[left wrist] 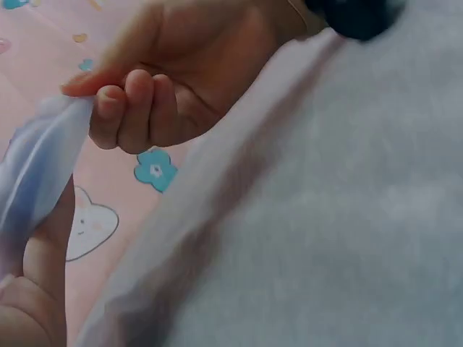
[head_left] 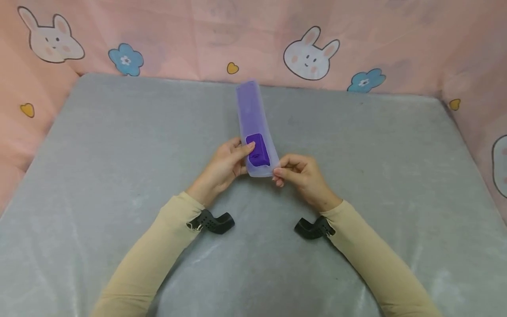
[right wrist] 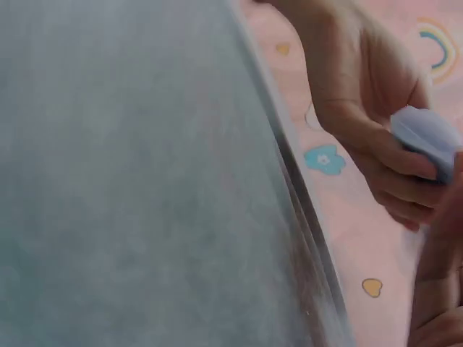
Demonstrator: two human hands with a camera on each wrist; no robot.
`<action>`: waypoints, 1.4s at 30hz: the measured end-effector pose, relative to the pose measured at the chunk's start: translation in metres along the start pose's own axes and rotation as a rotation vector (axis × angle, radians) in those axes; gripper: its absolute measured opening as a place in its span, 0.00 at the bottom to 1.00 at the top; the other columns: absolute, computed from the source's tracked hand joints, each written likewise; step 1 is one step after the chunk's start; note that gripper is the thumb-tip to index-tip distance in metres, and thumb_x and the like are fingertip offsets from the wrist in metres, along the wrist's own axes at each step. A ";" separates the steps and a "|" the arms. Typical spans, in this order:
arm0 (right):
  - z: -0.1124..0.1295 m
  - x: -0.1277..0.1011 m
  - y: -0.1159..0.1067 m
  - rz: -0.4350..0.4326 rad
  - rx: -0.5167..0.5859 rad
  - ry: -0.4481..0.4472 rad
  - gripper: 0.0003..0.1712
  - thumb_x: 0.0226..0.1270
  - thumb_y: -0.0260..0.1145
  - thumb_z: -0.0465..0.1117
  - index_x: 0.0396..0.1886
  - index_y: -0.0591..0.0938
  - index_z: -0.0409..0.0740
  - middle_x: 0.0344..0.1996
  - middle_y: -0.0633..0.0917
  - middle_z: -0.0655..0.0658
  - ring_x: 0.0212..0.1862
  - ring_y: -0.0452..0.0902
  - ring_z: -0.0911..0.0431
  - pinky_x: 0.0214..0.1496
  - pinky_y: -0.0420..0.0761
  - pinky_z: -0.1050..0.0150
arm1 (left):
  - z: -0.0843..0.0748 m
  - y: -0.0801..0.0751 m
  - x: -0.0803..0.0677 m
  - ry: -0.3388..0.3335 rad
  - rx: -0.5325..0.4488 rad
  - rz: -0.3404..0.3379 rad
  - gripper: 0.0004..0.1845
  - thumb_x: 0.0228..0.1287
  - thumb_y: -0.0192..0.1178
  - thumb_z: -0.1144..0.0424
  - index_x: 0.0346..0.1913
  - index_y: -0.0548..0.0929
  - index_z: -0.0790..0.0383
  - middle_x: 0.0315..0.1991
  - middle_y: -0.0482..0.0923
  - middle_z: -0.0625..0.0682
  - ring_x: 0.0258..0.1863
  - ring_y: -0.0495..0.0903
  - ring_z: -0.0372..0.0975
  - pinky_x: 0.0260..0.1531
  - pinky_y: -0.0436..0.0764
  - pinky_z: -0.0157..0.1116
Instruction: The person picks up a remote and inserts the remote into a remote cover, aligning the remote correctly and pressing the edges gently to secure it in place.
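Observation:
A long, narrow, translucent purple sleeve (head_left: 250,105) slants away from me over the grey table, its far end close to the back edge in the head view. Dark purple shows through an opening near its lower end, as a rectangular panel (head_left: 259,155) with a small notch. My left hand (head_left: 222,169) grips the sleeve from the left, thumb on the panel and fingers underneath. With thumb and fingers, my right hand (head_left: 305,176) pinches the sleeve's lower right corner. In the left wrist view, that soft corner (left wrist: 76,126) is pulled out to the right fingers.
The grey table (head_left: 376,211) is covered with a smooth cloth. Pink fabric (head_left: 166,35) with rabbits, flowers and hearts hangs behind it and along both sides. A black curved wrist mount (head_left: 217,223) sits on the left sleeve cuff, another mount (head_left: 310,229) on the right.

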State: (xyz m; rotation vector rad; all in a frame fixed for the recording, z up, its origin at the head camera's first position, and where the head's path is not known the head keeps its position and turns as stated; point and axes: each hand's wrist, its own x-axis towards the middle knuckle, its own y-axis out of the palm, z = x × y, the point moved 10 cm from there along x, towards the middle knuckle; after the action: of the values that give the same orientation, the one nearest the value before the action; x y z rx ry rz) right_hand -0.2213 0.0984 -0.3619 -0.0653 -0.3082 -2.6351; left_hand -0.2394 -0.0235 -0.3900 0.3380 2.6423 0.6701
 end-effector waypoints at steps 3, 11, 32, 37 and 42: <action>-0.007 0.000 -0.004 -0.029 -0.115 0.099 0.02 0.60 0.62 0.25 0.31 0.80 0.31 0.23 0.84 0.47 0.26 0.79 0.58 0.30 0.82 0.65 | -0.005 -0.001 0.001 0.064 0.124 -0.002 0.23 0.70 0.49 0.71 0.65 0.61 0.72 0.53 0.75 0.69 0.37 0.82 0.39 0.44 0.82 0.41; -0.021 0.000 -0.008 -0.036 -0.225 0.257 0.05 0.62 0.63 0.29 0.37 0.77 0.32 0.25 0.83 0.47 0.29 0.79 0.57 0.35 0.82 0.62 | -0.009 0.008 0.000 0.140 0.273 0.066 0.27 0.66 0.54 0.74 0.66 0.61 0.67 0.56 0.73 0.70 0.47 0.80 0.49 0.49 0.80 0.43; -0.010 -0.001 -0.027 -0.242 -0.114 0.111 0.10 0.60 0.63 0.26 0.41 0.77 0.38 0.32 0.82 0.48 0.34 0.78 0.59 0.37 0.81 0.66 | -0.006 0.020 -0.006 0.173 0.342 0.179 0.31 0.62 0.55 0.78 0.68 0.60 0.70 0.61 0.69 0.68 0.56 0.74 0.55 0.54 0.76 0.42; 0.005 -0.001 -0.032 -0.307 -0.084 -0.038 0.12 0.60 0.62 0.25 0.41 0.79 0.43 0.36 0.82 0.49 0.38 0.77 0.58 0.40 0.80 0.68 | -0.001 0.027 -0.007 0.157 0.328 0.235 0.32 0.62 0.54 0.79 0.69 0.58 0.70 0.61 0.68 0.70 0.57 0.73 0.56 0.54 0.76 0.42; 0.014 -0.002 -0.032 -0.329 -0.076 -0.124 0.14 0.59 0.64 0.25 0.40 0.80 0.46 0.35 0.82 0.50 0.39 0.77 0.57 0.44 0.78 0.68 | 0.002 0.032 -0.008 0.153 0.307 0.273 0.33 0.63 0.52 0.79 0.70 0.56 0.68 0.61 0.67 0.70 0.56 0.73 0.56 0.54 0.76 0.43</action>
State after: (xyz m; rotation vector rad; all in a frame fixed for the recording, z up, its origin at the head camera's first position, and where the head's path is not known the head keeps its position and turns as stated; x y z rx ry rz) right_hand -0.2351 0.1303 -0.3550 -0.2209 -0.2802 -2.9757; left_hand -0.2267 0.0018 -0.3734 0.7748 2.8767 0.3787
